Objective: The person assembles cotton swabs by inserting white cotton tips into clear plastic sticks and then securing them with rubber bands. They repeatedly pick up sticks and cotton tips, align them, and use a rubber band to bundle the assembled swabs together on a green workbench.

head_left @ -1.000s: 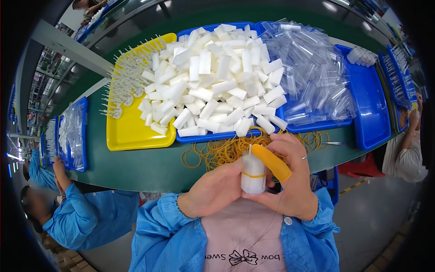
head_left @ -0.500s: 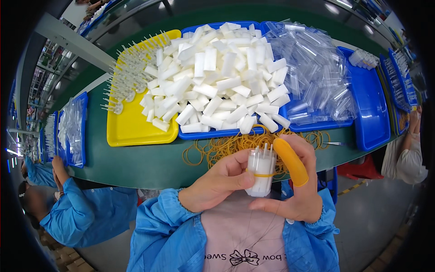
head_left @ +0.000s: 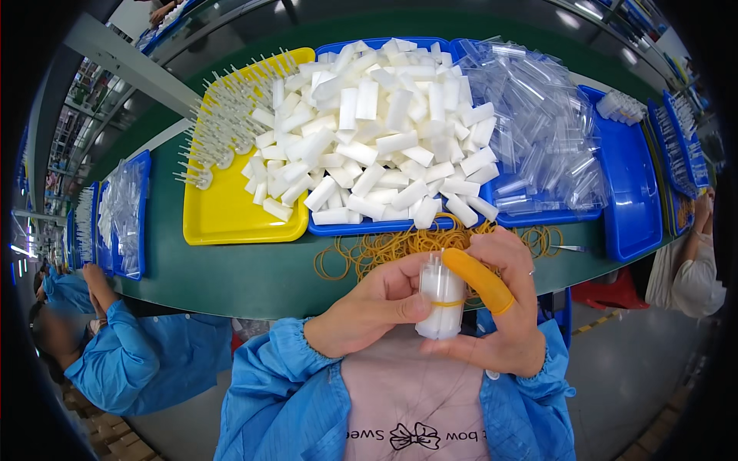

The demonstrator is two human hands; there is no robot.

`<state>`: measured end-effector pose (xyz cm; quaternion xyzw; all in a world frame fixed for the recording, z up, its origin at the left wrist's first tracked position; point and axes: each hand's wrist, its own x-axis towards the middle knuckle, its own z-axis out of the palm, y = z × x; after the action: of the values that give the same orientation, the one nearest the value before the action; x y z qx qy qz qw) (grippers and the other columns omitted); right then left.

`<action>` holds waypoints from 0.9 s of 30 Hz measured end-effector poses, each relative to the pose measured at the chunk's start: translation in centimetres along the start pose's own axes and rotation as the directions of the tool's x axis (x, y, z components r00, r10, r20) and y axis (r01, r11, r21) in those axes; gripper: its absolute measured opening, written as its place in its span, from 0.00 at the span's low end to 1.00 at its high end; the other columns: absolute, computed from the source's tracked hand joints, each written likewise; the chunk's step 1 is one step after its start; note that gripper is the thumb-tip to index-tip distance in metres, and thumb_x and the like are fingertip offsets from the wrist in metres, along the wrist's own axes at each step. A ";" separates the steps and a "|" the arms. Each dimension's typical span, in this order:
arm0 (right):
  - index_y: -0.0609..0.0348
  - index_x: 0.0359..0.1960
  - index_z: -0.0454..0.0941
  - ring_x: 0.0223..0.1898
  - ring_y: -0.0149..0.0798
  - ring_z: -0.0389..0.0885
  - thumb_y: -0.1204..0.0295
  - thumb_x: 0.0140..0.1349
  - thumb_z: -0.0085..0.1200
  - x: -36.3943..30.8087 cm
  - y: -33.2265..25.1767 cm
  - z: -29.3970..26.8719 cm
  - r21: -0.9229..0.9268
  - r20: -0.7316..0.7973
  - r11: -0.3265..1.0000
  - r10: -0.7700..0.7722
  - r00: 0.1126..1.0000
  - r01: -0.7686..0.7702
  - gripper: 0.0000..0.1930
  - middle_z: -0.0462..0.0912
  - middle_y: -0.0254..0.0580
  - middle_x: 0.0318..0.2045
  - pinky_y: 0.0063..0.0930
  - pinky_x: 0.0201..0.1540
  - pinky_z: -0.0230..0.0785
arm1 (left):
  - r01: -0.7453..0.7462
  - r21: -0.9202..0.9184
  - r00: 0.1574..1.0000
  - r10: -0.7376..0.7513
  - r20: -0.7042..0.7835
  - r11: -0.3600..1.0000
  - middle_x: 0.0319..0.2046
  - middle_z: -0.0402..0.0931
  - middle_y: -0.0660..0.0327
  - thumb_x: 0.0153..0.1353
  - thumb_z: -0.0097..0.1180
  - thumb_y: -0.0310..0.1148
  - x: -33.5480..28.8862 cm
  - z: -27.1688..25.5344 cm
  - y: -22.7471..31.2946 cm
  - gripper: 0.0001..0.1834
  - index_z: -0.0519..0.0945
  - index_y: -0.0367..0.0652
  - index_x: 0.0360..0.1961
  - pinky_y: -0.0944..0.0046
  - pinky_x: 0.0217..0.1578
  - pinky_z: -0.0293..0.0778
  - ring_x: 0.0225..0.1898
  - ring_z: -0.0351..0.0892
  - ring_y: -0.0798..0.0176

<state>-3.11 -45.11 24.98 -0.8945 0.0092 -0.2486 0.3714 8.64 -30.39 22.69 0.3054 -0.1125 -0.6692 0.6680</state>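
Our right hand [head_left: 516, 329] has crooked its finger over the bundle [head_left: 440, 286] since the earlier frame; finger and thumb span top and foot, though we cannot tell whether they press. Our left hand [head_left: 360, 315] pinches its side. Upright between both hands, it looks light, stiff and slick, best held near the rubber band [head_left: 446, 304].

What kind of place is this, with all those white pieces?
Probably a factory workroom. The white pieces and clear plastic pieces are heaped in big piles, lots of rubber bands lie beside them, and a co-worker in blue is at a table too.
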 end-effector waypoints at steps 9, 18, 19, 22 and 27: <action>0.58 0.47 0.76 0.44 0.45 0.70 0.53 0.32 0.69 -0.3 -0.2 -0.2 -0.085 0.049 0.996 -0.030 0.998 0.034 0.36 0.71 0.40 0.41 0.47 0.52 0.57 | -0.009 -0.067 0.999 0.007 -0.031 0.998 0.50 0.70 0.63 0.57 0.59 0.40 0.0 0.1 -0.7 0.33 0.61 0.39 0.59 0.68 0.52 0.65 0.51 0.69 0.70; 0.58 0.46 0.77 0.42 0.43 0.69 0.56 0.31 0.70 0.1 0.0 0.1 -0.076 0.076 0.997 -0.003 0.997 0.009 0.36 0.71 0.39 0.40 0.44 0.50 0.57 | -0.097 0.069 0.993 0.101 -0.056 0.993 0.50 0.70 0.62 0.58 0.58 0.39 0.1 -0.8 -1.5 0.32 0.60 0.40 0.60 0.68 0.51 0.66 0.50 0.70 0.70; 0.58 0.46 0.77 0.42 0.43 0.69 0.57 0.31 0.70 0.0 0.0 0.2 -0.068 0.067 0.998 -0.001 0.998 0.006 0.35 0.71 0.39 0.40 0.44 0.50 0.57 | -0.107 0.088 0.992 0.112 -0.058 0.990 0.50 0.70 0.62 0.59 0.57 0.39 0.2 -0.9 -1.6 0.32 0.59 0.40 0.60 0.68 0.51 0.66 0.50 0.70 0.70; 0.59 0.46 0.77 0.42 0.43 0.69 0.58 0.32 0.70 -0.4 0.3 0.3 -0.023 0.039 1.000 0.002 0.999 -0.001 0.35 0.70 0.39 0.40 0.43 0.49 0.57 | -0.059 0.019 0.997 0.060 -0.054 0.998 0.49 0.71 0.63 0.58 0.58 0.40 0.1 -0.3 -1.3 0.32 0.60 0.40 0.59 0.69 0.50 0.66 0.49 0.71 0.70; 0.58 0.44 0.77 0.41 0.42 0.69 0.58 0.31 0.71 -0.4 0.3 0.6 0.072 -0.031 0.996 0.047 0.998 -0.045 0.34 0.70 0.38 0.40 0.43 0.50 0.57 | -0.013 -0.028 1.000 0.012 -0.022 1.000 0.47 0.71 0.63 0.58 0.59 0.41 0.0 -0.5 -0.8 0.32 0.61 0.40 0.59 0.68 0.51 0.65 0.49 0.70 0.71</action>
<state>-3.17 -44.84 24.28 -0.8760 0.0271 -0.2547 0.4087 8.27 -30.18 21.92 0.3028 -0.0976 -0.6631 0.6775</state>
